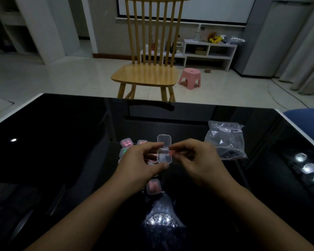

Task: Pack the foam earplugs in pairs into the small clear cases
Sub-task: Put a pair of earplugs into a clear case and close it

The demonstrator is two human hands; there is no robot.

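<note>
- On the glossy black counter (65, 142), left of centre, a few closed cases (126, 143) with pink earplugs inside sit just behind the left hand; one beside them looks greenish.
- The left hand (143, 161) pinches an open clear case (164, 155) between thumb and fingers, holding it above the counter with its lid flipped up and away from the person.
- Below that hand, nearer the person, another filled case (153, 186) lies on the counter with pink earplugs in it.
- The right hand (198, 160) has its fingers narrowed on a pink earplug (174, 149) at the open case's right rim.
- Further right, a crumpled clear plastic bag (225, 140) rests on the counter, apart from both hands.
</note>
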